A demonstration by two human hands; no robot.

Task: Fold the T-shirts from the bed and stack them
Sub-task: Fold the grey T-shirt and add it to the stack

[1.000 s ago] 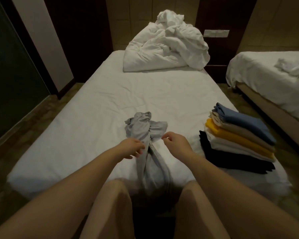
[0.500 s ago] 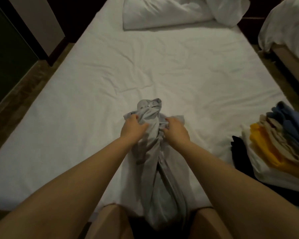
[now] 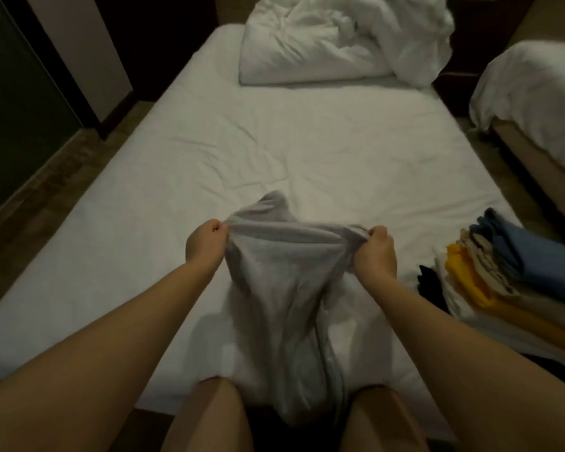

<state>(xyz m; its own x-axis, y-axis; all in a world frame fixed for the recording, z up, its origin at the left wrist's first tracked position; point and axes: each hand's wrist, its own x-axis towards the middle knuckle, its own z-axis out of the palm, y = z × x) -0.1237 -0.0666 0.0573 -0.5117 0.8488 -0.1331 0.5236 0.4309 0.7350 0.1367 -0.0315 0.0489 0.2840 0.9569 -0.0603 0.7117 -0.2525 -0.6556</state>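
A light grey T-shirt [image 3: 284,282] hangs between my two hands over the near edge of the bed [image 3: 274,151]. My left hand [image 3: 204,244] pinches its upper left corner, and my right hand [image 3: 374,252] grips the upper right corner. The cloth is stretched between them, and its lower part droops off the mattress between my knees. A stack of folded T-shirts [image 3: 516,278] lies on the bed at the right: blue on top, then beige, yellow, white and black.
A crumpled white duvet [image 3: 340,37] is heaped at the head of the bed. A second bed [image 3: 535,102] stands at the right across a narrow floor gap. Dark wall panels and floor run along the left.
My hands closed on the bunched grey shirt, then moved apart and lifted, spreading its top edge between them. The camera has tilted down and closer to the bed.
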